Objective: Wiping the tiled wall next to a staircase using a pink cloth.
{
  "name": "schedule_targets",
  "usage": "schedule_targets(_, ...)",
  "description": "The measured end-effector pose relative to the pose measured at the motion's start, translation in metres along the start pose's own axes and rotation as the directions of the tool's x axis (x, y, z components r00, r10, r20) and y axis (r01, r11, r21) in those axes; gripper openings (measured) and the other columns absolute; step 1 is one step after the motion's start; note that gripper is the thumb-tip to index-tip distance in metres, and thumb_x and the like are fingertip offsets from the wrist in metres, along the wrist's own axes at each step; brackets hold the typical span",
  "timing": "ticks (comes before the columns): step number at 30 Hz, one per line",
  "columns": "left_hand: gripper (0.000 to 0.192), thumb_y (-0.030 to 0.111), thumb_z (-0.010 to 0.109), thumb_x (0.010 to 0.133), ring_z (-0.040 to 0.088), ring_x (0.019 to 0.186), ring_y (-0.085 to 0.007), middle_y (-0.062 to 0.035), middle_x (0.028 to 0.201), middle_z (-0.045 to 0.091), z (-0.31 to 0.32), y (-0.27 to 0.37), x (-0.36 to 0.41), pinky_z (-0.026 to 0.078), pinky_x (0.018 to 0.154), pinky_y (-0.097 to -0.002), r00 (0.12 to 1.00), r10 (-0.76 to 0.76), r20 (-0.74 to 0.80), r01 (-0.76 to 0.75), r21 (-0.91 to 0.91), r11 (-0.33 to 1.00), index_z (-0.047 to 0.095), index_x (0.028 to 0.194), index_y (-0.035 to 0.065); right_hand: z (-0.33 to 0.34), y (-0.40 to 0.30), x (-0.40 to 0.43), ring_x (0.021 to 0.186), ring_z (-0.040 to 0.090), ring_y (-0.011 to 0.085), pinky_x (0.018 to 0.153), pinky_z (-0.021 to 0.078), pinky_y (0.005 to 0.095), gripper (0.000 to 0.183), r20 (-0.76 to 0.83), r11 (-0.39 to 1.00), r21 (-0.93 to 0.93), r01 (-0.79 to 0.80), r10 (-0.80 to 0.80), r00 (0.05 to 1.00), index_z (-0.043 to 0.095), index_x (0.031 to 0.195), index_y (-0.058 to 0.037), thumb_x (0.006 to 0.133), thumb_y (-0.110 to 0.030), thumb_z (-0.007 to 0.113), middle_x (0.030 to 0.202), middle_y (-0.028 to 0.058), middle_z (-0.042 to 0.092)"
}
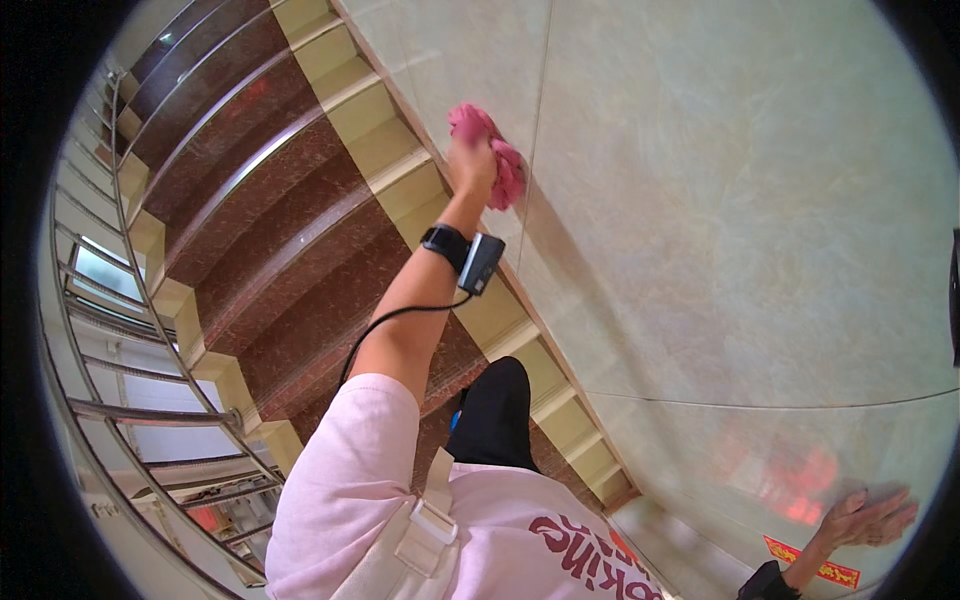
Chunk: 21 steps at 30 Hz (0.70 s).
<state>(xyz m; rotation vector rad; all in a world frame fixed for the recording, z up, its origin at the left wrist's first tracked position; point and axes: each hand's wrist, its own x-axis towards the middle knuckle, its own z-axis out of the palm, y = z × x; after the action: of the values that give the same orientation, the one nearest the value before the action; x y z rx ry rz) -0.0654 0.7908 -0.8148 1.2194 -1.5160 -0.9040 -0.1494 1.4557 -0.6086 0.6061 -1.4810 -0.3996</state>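
My left hand (472,165) grips a crumpled pink cloth (508,176) against the glossy marble-look wall tiles (705,210), just above the sloping skirting edge. A black strap with a small boxy device (481,264) sits on that wrist, and a black cable (397,313) runs from it up the arm. At the lower right, my right hand (862,517) is spread with its fingers apart at the wall and holds nothing. A black band or cuff (769,581) shows at its wrist. Behind it lies a red strip (840,574) bearing writing.
Reddish-brown stone steps (300,240) with cream ends curve beneath me. A metal railing (150,409) bends along the left side. My black-trousered leg (491,416) stands over the steps, close to the wall. Red reflections (802,480) show on the tiles.
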Motion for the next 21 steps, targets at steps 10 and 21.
schedule_targets(10,0.043,0.032,0.053,0.088,0.059,0.099,-0.0417,-0.027,0.106,0.061,0.02,-0.044,-0.004,0.047,0.085,-0.046,0.96,-0.276,0.045,0.269,0.131,0.954,0.054,0.114,-0.0024,0.003,0.0,-0.002,0.133,0.031,0.0339,0.106,0.0194,0.0507,0.059,0.008,0.999,0.004,-0.034,0.034,0.999,0.034,0.142,-0.0113,0.096,-0.048,0.027,0.143,0.0159,0.035)
schedule_targets(21,0.043,0.014,0.057,0.083,0.033,0.117,-0.0497,-0.0337,0.126,0.033,-0.003,0.096,-0.19,0.027,0.099,-0.0545,0.896,0.436,-0.08,-0.444,-0.157,0.882,0.04,0.117,-0.0056,0.003,0.0,-0.002,0.133,0.03,0.0319,0.106,0.018,0.0495,0.059,-0.011,0.998,0.057,-0.036,0.037,0.999,0.039,0.14,-0.0128,0.095,-0.05,0.031,0.144,0.0134,0.033)
